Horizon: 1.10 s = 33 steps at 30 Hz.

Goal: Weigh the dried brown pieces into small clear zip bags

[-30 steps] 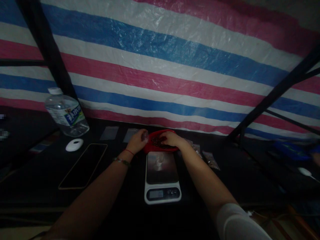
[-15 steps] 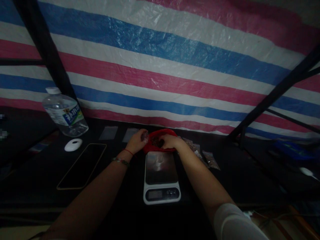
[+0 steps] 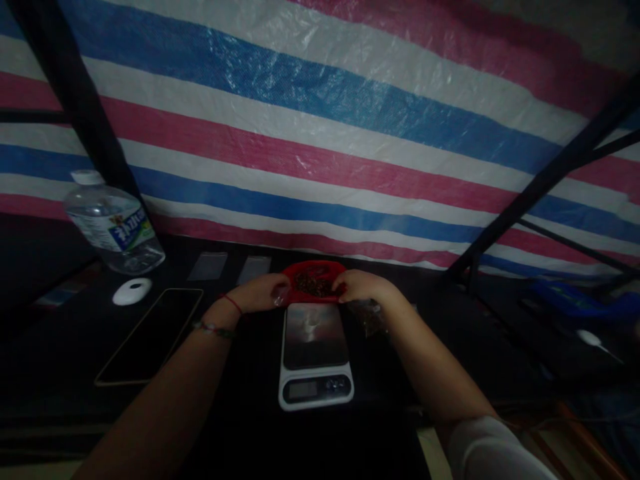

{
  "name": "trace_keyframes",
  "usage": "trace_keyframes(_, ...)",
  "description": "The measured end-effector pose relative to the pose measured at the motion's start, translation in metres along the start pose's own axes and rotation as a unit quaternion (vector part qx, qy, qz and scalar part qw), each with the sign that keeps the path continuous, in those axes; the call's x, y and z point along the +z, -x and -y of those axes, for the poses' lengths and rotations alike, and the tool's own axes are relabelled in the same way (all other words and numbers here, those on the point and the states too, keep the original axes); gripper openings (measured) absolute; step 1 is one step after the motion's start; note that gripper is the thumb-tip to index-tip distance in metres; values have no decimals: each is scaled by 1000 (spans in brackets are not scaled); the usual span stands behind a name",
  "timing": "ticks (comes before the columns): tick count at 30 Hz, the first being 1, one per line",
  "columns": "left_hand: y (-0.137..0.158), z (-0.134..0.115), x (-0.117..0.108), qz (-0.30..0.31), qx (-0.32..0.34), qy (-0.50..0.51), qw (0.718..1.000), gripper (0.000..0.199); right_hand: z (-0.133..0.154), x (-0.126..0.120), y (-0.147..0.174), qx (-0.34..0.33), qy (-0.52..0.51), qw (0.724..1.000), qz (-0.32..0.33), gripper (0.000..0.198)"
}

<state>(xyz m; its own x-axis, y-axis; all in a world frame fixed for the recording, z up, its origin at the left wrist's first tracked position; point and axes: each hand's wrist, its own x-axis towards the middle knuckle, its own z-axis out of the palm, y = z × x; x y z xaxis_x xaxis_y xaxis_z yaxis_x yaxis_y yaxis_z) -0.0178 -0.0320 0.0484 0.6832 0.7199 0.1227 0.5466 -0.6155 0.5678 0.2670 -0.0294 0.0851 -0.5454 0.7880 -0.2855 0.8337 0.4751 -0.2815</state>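
My left hand (image 3: 263, 292) is closed on a small clear plastic bag (image 3: 281, 295) at the left rim of a red bowl (image 3: 295, 268). Small dark brown pieces (image 3: 313, 285) lie inside the bowl; their kind is too dim to make out. At the opposite rim, my right hand (image 3: 364, 287) has its fingers curled over the edge, thumb low on the outside. Right in front of the bowl stands a white kitchen scale (image 3: 316, 337) with a bare metal plate. A filled clear bag (image 3: 369, 317) lies beside my right wrist, partly hidden by the forearm.
Two flat clear bags (image 3: 209, 265) lie behind my left hand. Farther left are a phone (image 3: 150, 337), a white mouse (image 3: 132, 291) and a big plastic bottle (image 3: 116, 227). Dark frame bars (image 3: 505, 207) slant up in front of a striped sheet (image 3: 310, 153).
My right hand has moved from among the brown pieces to the bowl's right rim. My left hand has lowered slightly with its bag. The view has shifted a little to the right.
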Motion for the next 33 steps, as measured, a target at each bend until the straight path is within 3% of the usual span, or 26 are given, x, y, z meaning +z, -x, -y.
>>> trace_keyframes(2, -2, 5, 3, 19, -9, -6, 1000, 20, 2, 7, 5, 23, 33, 999, -14, 24)
trace_keyframes(5, -7, 15, 9, -7, -39, -20, 999, 22, 3, 16, 5, 36, 72, 995, -65, 14)
trace_keyframes(10, -13, 14, 9, -189, -69, -59, 978, 28, 5, 10, 1, 47, 55, 971, -226, 21)
trace_keyframes(13, -12, 9, 9, -266, -75, -86, 957, 33, 7, 5, 5, 57, 33, 966, -249, 20)
trace_keyframes(16, -8, 8, 9, -206, -40, -75, 975, 34, 8, 7, 13, 51, 30, 965, -255, 19)
trace_keyframes(20, -4, 10, 9, -80, 1, -30, 996, 32, 7, 12, 23, -2, 21, 987, -161, 18)
trace_keyframes(22, -5, 11, 11, -86, -10, -27, 996, 34, 9, 12, 23, -26, 0, 987, -158, 26)
trace_keyframes(25, -10, 10, 15, -167, -34, -30, 985, 40, 13, 8, 12, -47, -15, 978, -204, 26)
trace_keyframes(28, -15, 7, 20, -225, -51, -35, 972, 41, 17, 7, -7, -53, 3, 982, -183, 24)
trace_keyframes(30, -17, 6, 22, -212, -49, -35, 975, 37, 20, 10, -18, -46, 22, 989, -142, 25)
trace_keyframes(33, -18, 5, 25, -138, -29, -31, 989, 29, 24, 18, -29, -30, 31, 993, -113, 33)
